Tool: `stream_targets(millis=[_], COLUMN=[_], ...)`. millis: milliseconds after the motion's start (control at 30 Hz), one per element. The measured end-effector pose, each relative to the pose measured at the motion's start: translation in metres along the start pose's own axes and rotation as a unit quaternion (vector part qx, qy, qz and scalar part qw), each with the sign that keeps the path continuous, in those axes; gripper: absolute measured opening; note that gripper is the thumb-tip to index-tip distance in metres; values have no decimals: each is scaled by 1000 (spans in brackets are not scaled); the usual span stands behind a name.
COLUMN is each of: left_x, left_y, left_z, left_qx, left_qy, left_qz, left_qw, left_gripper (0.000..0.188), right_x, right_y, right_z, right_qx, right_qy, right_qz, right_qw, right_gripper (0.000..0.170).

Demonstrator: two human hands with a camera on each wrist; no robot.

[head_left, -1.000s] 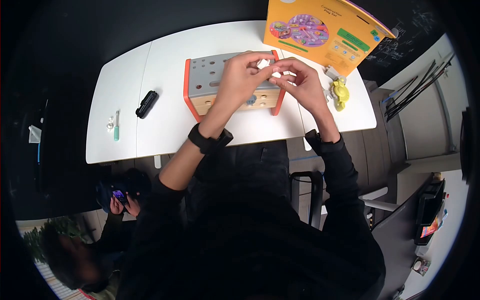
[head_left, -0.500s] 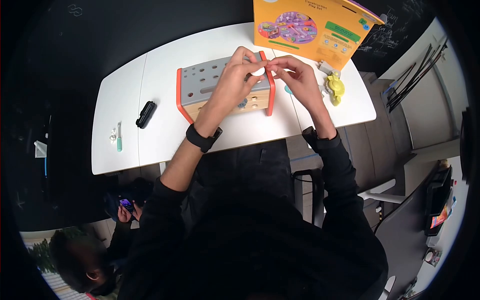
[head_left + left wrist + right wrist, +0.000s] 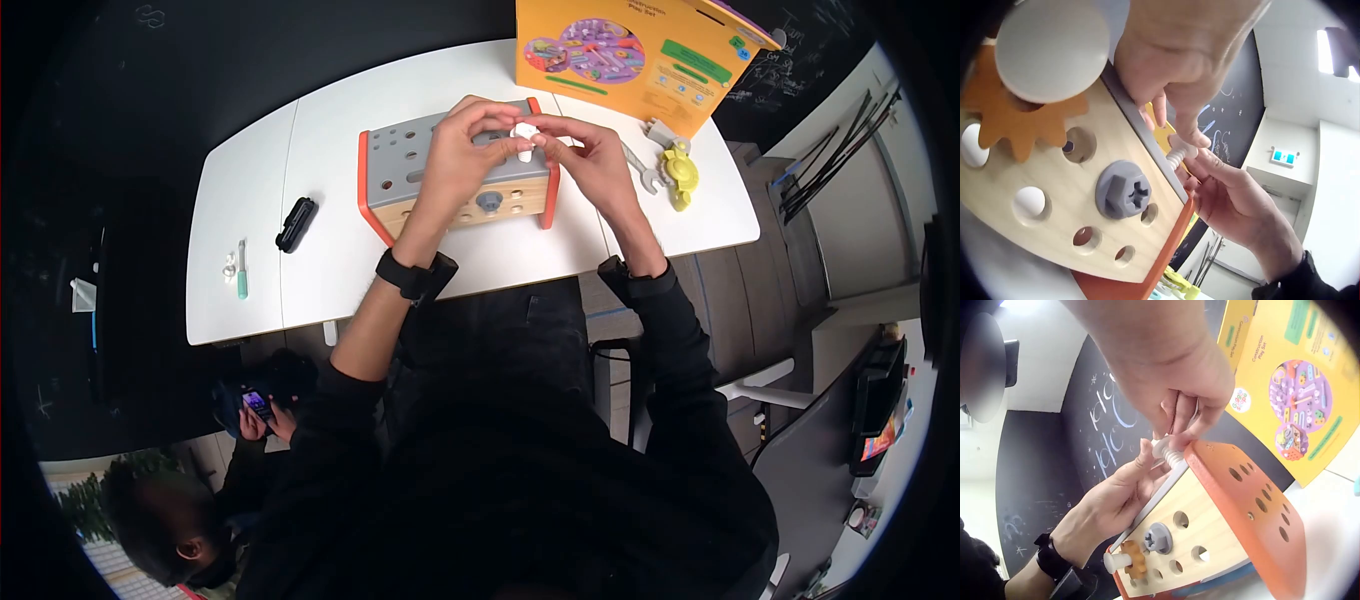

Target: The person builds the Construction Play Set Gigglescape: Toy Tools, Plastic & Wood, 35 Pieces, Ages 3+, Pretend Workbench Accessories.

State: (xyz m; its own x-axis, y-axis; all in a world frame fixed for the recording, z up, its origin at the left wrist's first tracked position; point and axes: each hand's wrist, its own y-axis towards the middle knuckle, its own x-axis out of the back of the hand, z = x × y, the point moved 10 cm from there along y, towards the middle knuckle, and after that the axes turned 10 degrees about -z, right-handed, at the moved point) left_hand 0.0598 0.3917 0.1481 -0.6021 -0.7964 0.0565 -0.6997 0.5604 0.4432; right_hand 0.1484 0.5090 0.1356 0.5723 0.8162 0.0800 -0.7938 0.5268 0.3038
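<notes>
Over the right end of a toy workbench [image 3: 400, 165], a white toy screw [image 3: 1179, 155] is between my two hands, its ridged shaft pointing down. My left hand [image 3: 462, 150] pinches it from the left at the head. From the other side my right hand [image 3: 592, 165] pinches it between thumb and fingers. In the right wrist view the screw's threads [image 3: 1172, 457] show close to the bench's grey top edge. On the bench's wooden front are a grey hex bolt [image 3: 1124, 189], an orange gear [image 3: 1029, 115] and a large white bolt head [image 3: 1052, 47].
A yellow play set box [image 3: 630, 65] stands behind at the right. Near it lie a grey wrench [image 3: 645, 172] and a yellow toy piece [image 3: 680, 175]. To the left are a black case [image 3: 296, 224], a green-handled screwdriver [image 3: 242, 270] and small white pieces [image 3: 229, 268]. Another person [image 3: 160, 510] sits lower left.
One second ago two white pieces showed apart between the hands. Now the hands are close together, and the white screw stands with its shaft downward between them.
</notes>
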Motion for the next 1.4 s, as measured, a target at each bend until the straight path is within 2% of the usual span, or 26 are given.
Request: stream_targets(millis=[67, 167, 233, 267, 333, 433, 567, 633, 733, 767, 800, 867, 900, 967, 1000, 1067, 1100, 1133, 1200, 1233, 1267, 1300, 1333, 1400], left_x=[4, 14, 17, 18, 16, 23, 40, 44, 45, 46, 46, 47, 48, 47, 48, 49, 49, 49, 49, 49, 47, 48, 49, 48], left_y=[0, 0, 2, 1, 0, 0, 4, 2, 1, 0, 0, -1, -2, -2, -2, -1, -1, -2, -2, -1, -2, -3, -4, -3], left_z=[-4, 0, 7, 7, 13, 6, 13, 26, 27, 27, 26, 25, 24, 24, 25, 25, 25, 25, 24, 23, 20, 19, 19, 22], left_qx=[1, 33, 8, 8, 43, 29, 54, 99, 115, 116, 117, 118, 120, 121, 122, 121, 121, 120, 112, 102, 103, 114, 125, 128], left_qy=[20, 43, 77, 76, -18, -22, 31, 27, -1, -2, -13, -26, -26, -27, -18, -9, -17, -25, -27, -30, -30, -16, -2, -6], left_qz=[-22, -49, -30, -31, -6, -10, -31, -32, -31, -32, -34, -35, -37, -36, -37, -37, -38, -38, -44, -49, -46, -45, -45, -43], left_qw=[1000, 997, 997, 997, 999, 999, 998, 994, 993, 993, 993, 992, 992, 992, 992, 992, 992, 992, 992, 993, 993, 992, 991, 991], left_gripper=[40, 42, 37, 37, 29, 24, 26, 27, 28, 28, 27, 26, 25, 25, 24, 24, 24, 24, 23, 23, 23, 23, 22, 22], right_x=[1, 1, -4, -5, -9, -17, -14, -11, -5, -7, -2, -17, -18, -6, -7, 6, 5, 7, -8, -12, -13, -6, 0, 6], right_y=[0, 0, -2, -1, -6, -6, -1, -4, -3, 1, 5, 1, -1, 2, 2, 6, 7, 7, 3, 5, 5, 7, 7, 9], right_z=[0, 9, 27, 28, 48, 47, 38, 59, 68, 58, 51, 47, 49, 54, 57, 56, 51, 46, 45, 33, 34, 43, 53, 54], right_qx=[-22, 24, 126, 126, 234, 198, 126, 231, 233, 199, 199, 249, 248, 219, 218, 175, 158, 157, 210, 150, 149, 198, 242, 234], right_qy=[2, -43, -63, -63, -84, -126, -180, -225, -167, -109, -110, -194, -195, -296, -297, -269, -195, -195, -182, -143, -143, -265, -380, -353], right_qz=[0, 2, 12, 13, 14, 60, 60, 5, -36, 21, 21, 110, 109, 10, 8, -51, -22, -23, 60, 91, 87, 17, -51, -65], right_qw=[1000, 999, 990, 990, 968, 970, 974, 947, 957, 974, 974, 942, 943, 930, 930, 946, 968, 968, 959, 974, 974, 943, 891, 904], right_gripper=[23, 27, 26, 26, 27, 27, 28, 33, 40, 51, 51, 63, 63, 62, 62, 56, 59, 59, 68, 73, 73, 71, 70, 77])
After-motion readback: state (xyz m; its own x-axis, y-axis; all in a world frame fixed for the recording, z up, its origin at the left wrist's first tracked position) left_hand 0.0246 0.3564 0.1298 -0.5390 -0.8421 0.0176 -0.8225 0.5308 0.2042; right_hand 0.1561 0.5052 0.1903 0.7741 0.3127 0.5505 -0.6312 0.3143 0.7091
